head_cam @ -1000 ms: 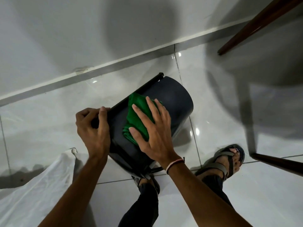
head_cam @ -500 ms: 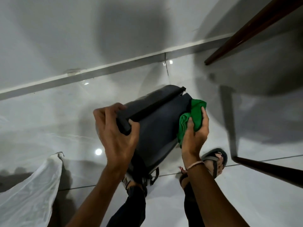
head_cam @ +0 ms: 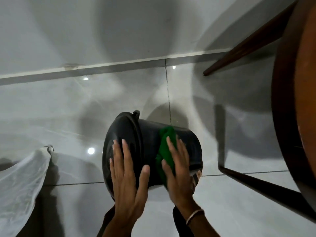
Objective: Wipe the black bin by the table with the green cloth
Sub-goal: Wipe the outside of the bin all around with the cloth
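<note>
While left hand (head_cam: 127,178) lies flat on bin (head_cam: 148,134), right hand (head_cam: 179,170) presses cloth (head_cam: 165,147)

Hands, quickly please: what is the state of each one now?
Left hand: open, flat against the lid end of the black bin, gripping nothing.
Right hand: open, fingers spread, pressing the green cloth onto the bin's side.

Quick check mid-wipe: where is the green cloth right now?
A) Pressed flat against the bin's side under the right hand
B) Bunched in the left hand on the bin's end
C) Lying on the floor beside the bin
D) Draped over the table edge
A: the right hand lies open with the green cloth flattened under it on the black bin's curved side, while the left hand rests bare on the bin's end.
</note>
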Demonstrator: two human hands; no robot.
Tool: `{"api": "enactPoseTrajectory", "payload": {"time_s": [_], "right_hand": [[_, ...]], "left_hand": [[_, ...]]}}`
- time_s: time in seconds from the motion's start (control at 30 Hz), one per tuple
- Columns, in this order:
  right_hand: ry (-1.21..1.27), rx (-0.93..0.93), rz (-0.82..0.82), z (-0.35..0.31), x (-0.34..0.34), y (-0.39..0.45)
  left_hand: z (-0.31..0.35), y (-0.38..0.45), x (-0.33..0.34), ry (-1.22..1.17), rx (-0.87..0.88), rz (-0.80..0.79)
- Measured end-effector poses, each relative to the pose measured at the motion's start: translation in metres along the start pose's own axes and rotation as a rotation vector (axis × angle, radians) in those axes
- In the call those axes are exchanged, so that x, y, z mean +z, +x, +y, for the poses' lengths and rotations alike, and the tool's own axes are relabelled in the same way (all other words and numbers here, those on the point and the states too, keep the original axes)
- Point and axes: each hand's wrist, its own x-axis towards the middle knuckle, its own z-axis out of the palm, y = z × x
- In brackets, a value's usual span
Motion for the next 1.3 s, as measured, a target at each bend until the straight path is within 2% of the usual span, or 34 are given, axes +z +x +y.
{"api": "enactPoseTrajectory", "payload": {"time_s": [0.1, 0.13, 0.27, 0.33, 0.43, 0.5, 0.57, 0.67, 0.73, 0.83, 0.9, 0.93, 1.07, 1.13, 1.2, 1.3], "right_hand": [[-0.052, -0.182, -0.038, 0.004, 0.005, -0.016], [-0.087, -0.18, -0.005, 0.008, 0.006, -0.012], [-0.117, 0.145, 0.187, 0.022, -0.015, 0.03], [-0.173, 0.183, 0.151, 0.026, -0.023, 0.051], [-0.272, 0.104, 0.0, 0.026, -0.025, 0.056], [-0.223, 0.01, -0.067, 0.016, -0.016, 0.041], [-0.162, -0.123, -0.1, 0.006, -0.003, 0.017], [-0.226, -0.258, -0.097, 0.022, 0.004, -0.005], [-0.33, -0.161, -0.034, 0.044, -0.006, 0.009], [-0.333, 0.203, 0.085, 0.062, -0.025, 0.047], [-0.313, 0.266, 0.104, 0.06, -0.025, 0.057], [-0.322, 0.221, 0.084, 0.054, -0.02, 0.053], [-0.301, -0.235, -0.084, 0.019, 0.019, 0.004], [-0.315, -0.333, -0.111, 0.02, 0.023, 0.006], [-0.357, -0.249, -0.032, 0.037, 0.008, 0.031], [-0.281, 0.076, 0.117, 0.057, -0.028, 0.082]], "left_hand": [[0.007, 0.003, 0.005, -0.067, -0.108, 0.026], [0.007, 0.004, 0.006, -0.056, -0.104, 0.011], [-0.002, -0.007, 0.005, 0.09, -0.007, -0.1], [-0.009, -0.002, -0.001, 0.18, 0.054, -0.159], [-0.015, 0.017, -0.008, 0.223, 0.141, -0.215], [-0.013, 0.022, -0.009, 0.221, 0.183, -0.232], [-0.012, 0.017, -0.007, 0.229, 0.218, -0.232], [-0.018, 0.006, -0.006, 0.228, 0.195, -0.223], [-0.021, 0.002, -0.007, 0.238, 0.181, -0.221], [-0.026, -0.001, -0.009, 0.201, 0.141, -0.214], [-0.027, 0.001, -0.01, 0.195, 0.134, -0.213], [-0.026, 0.002, -0.01, 0.195, 0.13, -0.213], [-0.025, 0.008, -0.009, 0.216, 0.143, -0.202], [-0.027, 0.01, -0.01, 0.239, 0.146, -0.2], [-0.029, 0.011, -0.01, 0.235, 0.155, -0.204], [-0.029, 0.013, -0.007, 0.221, 0.184, -0.207]]}}
